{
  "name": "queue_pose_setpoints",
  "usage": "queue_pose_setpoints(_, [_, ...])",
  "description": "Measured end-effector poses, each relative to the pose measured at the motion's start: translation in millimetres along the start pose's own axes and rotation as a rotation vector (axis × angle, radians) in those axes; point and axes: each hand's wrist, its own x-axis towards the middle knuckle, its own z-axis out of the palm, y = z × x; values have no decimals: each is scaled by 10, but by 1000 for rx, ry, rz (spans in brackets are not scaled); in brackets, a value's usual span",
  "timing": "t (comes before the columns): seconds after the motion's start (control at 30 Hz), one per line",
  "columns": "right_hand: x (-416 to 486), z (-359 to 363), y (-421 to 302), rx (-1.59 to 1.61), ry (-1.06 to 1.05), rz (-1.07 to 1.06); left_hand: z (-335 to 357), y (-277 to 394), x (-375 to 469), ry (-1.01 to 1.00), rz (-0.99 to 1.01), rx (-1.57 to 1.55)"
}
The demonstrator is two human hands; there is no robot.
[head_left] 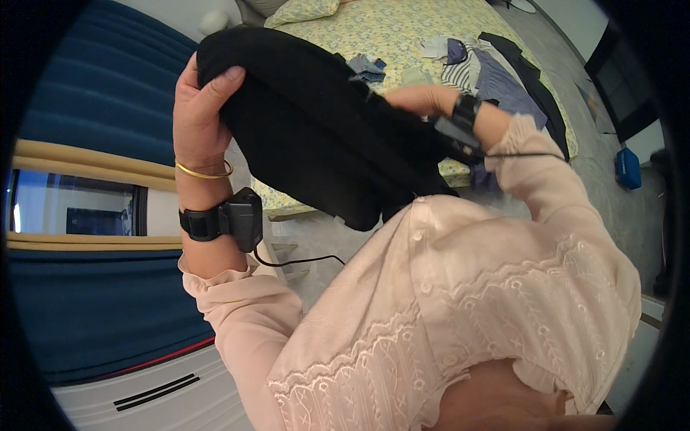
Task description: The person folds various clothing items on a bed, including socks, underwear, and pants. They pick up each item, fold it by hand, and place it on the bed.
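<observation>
A black knitted garment (323, 129) is stretched between my two hands, raised in front of my chest above the edge of the bed. My left hand (207, 102) grips its ribbed edge at the upper left, thumb on top and fingers behind. At the garment's other side, my right hand (423, 101) is slightly blurred, and its fingers are partly hidden by the cloth, so its hold cannot be made out. Both wrists carry black strapped devices with cables.
The bed (377, 27) has a floral sheet. On it lie small folded denim (367, 67), a striped garment (458, 73), a blue-purple garment (501, 81) and black clothing (539, 97). Blue curtains (108, 86) hang at left; a blue box (628, 168) stands on the floor at right.
</observation>
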Motion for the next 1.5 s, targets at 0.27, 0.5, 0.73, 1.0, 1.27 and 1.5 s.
queue_pose_setpoints(0.27, [-123, 304, 57, 92, -383, -317, -621, 159, -528, 53, -57, 141])
queue_pose_setpoints(0.5, [-252, 186, -899, -90, 191, -457, -1036, 122, -1125, 34, -368, 371])
queue_pose_setpoints(0.73, [-149, 893, -1569, -609, 9, -853, -829, -466, -1360, -280, -623, 215])
queue_pose_setpoints(1.0, [-65, 1156, -1712, -668, -234, -959, -473, -870, -1151, -183, -529, -426])
queue_pose_setpoints(1.27, [-254, 956, -1596, -777, -121, -900, -435, -829, -804, -353, -553, 9])
queue_pose_setpoints(1.5, [-527, 638, -1443, -1176, 199, -652, -554, -613, -631, -156, -624, 475])
